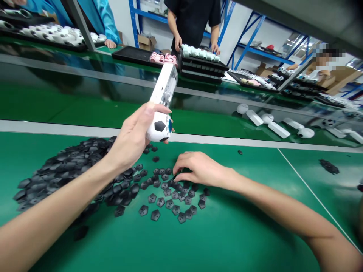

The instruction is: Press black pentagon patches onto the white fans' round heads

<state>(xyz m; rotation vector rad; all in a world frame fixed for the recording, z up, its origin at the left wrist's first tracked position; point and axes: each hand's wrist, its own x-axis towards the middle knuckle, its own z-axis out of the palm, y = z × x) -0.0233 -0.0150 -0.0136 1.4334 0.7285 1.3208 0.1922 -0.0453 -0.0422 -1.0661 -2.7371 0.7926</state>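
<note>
My left hand (136, 128) is closed round a white device with a soccer-ball head (157, 130), raised above the green table. Black pentagon patches show on its ball, along with a blue round part at the side, and its upper end is a white and clear handle. Below and to the right, my right hand (198, 168) reaches down with thumb and fingertips close together over scattered black pentagon pieces (169, 204). What its fingertips pinch, if anything, is hidden. Left of these lies a large heap of black pentagon pieces (62, 170), partly behind my left forearm.
Beyond the pale table edge runs a green conveyor belt (85, 102) with white ball-headed devices (279, 128) at right. Across it, a person in black (195, 22) handles stacked trays (201, 64); a blue sleeve (109, 19) shows at left. A small dark pile (329, 166) lies far right.
</note>
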